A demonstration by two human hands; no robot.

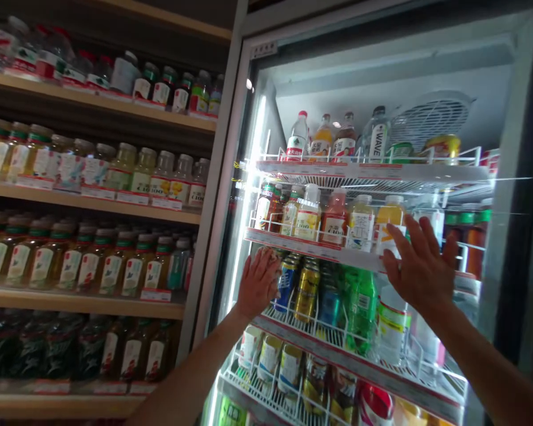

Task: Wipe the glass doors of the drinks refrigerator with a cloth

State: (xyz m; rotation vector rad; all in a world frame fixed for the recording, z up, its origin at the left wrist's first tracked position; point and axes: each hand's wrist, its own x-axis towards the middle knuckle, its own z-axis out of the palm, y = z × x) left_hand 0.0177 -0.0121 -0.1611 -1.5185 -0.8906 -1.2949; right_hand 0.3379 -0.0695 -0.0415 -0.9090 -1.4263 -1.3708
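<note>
My left hand (258, 283) is raised in front of the lit drinks cooler, its fingers up and slightly apart, with nothing in it. It is nearest to a blue can (286, 283) and a gold can (308, 290) on the third shelf. Farther right, my right hand (421, 263) is up with fingers spread, empty, in front of the second shelf's edge. It partly covers an orange-yellow bottle (388, 220). A green bottle (361, 305) stands between the two hands. Whether either hand touches the glass cannot be made out.
Wooden shelves (84, 299) with rows of bottles stand on the left. The cooler's metal frame (220, 177) runs beside them. More bottles stand on the cooler's top wire shelf (373, 171); cups and cans fill the lower one.
</note>
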